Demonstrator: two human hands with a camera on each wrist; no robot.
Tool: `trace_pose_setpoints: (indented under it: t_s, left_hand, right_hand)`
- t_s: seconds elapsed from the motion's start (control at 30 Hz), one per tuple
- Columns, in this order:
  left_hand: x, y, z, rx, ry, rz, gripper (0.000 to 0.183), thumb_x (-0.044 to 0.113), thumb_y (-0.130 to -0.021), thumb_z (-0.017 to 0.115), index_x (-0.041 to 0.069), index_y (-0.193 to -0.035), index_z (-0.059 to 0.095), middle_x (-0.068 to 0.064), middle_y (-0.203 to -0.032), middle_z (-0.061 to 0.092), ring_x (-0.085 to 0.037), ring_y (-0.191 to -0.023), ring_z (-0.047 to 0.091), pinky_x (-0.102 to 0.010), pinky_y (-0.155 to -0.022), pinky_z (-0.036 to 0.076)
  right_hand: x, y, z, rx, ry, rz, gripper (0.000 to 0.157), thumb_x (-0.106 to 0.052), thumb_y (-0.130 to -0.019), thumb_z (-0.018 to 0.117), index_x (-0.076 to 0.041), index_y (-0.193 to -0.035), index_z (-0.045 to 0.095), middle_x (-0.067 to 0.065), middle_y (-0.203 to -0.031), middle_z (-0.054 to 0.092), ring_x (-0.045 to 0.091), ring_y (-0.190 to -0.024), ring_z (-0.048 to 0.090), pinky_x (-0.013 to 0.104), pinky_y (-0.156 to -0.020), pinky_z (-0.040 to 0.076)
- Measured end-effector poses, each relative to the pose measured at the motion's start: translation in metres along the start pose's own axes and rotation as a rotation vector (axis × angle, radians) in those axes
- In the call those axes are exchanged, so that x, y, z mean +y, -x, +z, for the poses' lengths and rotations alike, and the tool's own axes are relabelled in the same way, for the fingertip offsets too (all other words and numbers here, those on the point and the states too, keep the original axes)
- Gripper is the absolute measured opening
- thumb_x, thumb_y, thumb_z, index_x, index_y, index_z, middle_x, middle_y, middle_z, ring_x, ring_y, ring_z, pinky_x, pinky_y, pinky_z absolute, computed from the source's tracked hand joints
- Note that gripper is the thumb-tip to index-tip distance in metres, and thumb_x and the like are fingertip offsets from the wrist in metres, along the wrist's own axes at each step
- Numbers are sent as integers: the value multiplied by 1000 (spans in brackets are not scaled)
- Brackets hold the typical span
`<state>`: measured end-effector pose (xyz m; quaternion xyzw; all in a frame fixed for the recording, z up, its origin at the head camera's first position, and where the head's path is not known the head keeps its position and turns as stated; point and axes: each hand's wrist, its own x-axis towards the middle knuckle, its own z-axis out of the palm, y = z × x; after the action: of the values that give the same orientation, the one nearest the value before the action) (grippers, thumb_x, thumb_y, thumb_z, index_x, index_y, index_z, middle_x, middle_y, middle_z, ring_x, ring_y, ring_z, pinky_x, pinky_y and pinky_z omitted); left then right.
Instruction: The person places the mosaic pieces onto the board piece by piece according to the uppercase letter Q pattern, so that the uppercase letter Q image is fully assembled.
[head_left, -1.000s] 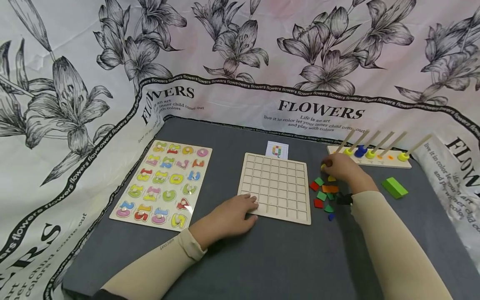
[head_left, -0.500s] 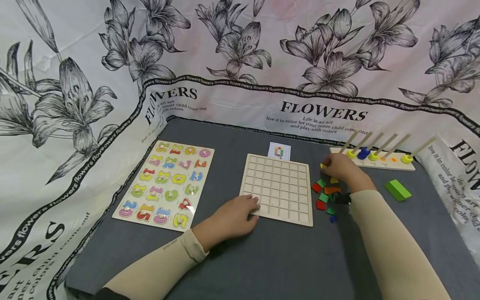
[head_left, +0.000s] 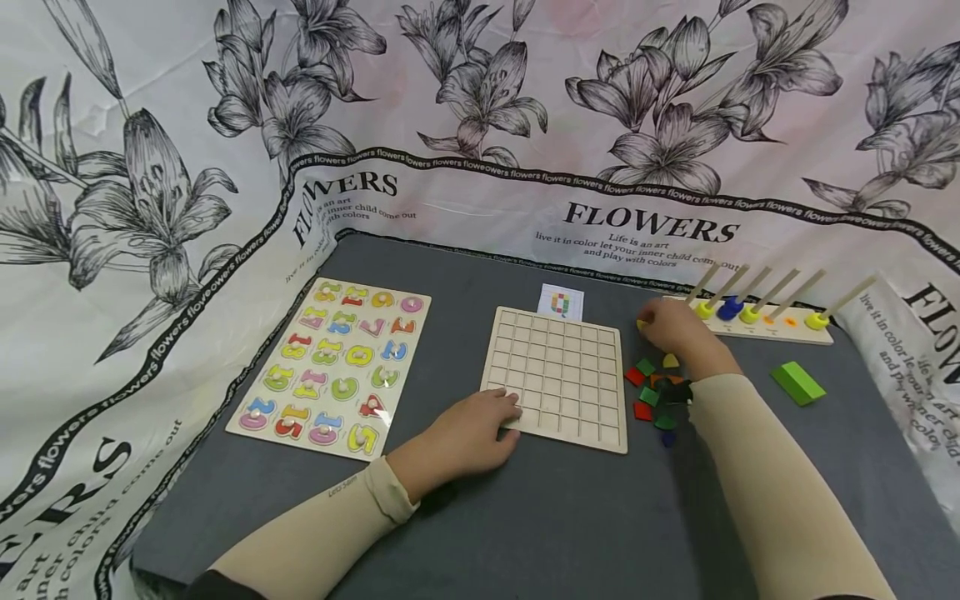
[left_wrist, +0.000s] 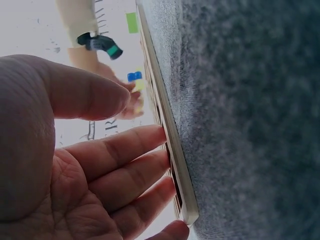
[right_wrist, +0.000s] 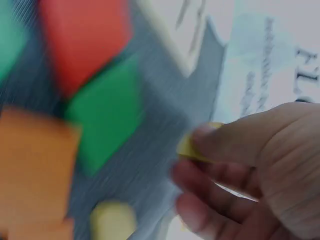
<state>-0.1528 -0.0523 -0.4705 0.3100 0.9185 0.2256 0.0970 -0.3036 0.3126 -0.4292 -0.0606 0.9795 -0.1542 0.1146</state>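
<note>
My right hand [head_left: 684, 335] pinches a small yellow piece [right_wrist: 185, 148] between thumb and fingers, above the table right of the wooden grid board [head_left: 561, 362]. Below it lies a loose group of small flat pieces: a red piece [right_wrist: 87, 42], a green piece [right_wrist: 106, 114], an orange piece [right_wrist: 36, 167], another yellow piece [head_left: 670, 361] and a blue piece [head_left: 668, 438]. My left hand [head_left: 467, 433] rests its fingertips on the board's near left corner, fingers fairly straight and thumb apart. A card [head_left: 560, 303] with a coloured Q stands at the board's far edge.
At the left lies a number puzzle board [head_left: 330, 367]. A wooden base with upright pegs [head_left: 772, 321] and coloured rings stands at the back right, with a green block [head_left: 798, 383] in front of it. Flower-printed cloth [head_left: 480, 108] rises behind the table.
My right hand, still pinching the yellow piece, has moved slightly left and away from me, out from the loose pieces. My left hand has stayed on the board. The head view has shifted a little.
</note>
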Motion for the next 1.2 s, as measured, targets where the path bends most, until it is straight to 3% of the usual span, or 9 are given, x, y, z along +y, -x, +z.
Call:
trace_pose_setpoints:
  t_s: [0.1,0.23,0.47,0.7,1.2]
  left_hand:
    - [0,0,0,-2,9,-7,41,27,-109,63,10,-146,70,-10,-160,61,-29,-156,50,-47,-129,45]
    - [0,0,2,2,12,-9,41,27,-109,64,10,-146,71,-10,-160,61,-28,-156,50,-46,-129,45]
    - [0,0,2,7,1,-12,39,27,-108,65,11,-144,72,-8,-158,63,-27,-155,52,-44,-127,47]
    - [0,1,-1,23,-13,-2,39,27,-108,65,11,-142,73,-9,-157,63,-27,-154,53,-43,-126,48]
    - [2,0,0,35,-9,-8,38,26,-108,64,10,-141,74,-9,-155,65,-27,-153,54,-44,-126,48]
  right_hand:
    - [-26,1,-1,41,-64,-43,36,-12,-110,54,4,-139,68,31,-129,67,43,-99,65,58,-85,57]
    - [-60,-3,8,50,-174,-107,29,-15,-112,58,-1,-134,72,25,-126,69,41,-108,65,56,-89,56]
    - [-98,-15,47,22,-290,-176,16,-13,-109,68,-6,-120,77,15,-115,76,31,-104,70,46,-88,59]
    - [-111,-18,68,51,-305,-154,13,-12,-108,68,-8,-117,77,15,-119,76,33,-112,71,51,-99,58]
    - [-110,-22,68,-10,-251,-201,19,-12,-108,69,-10,-122,83,13,-121,78,33,-114,72,51,-98,61]
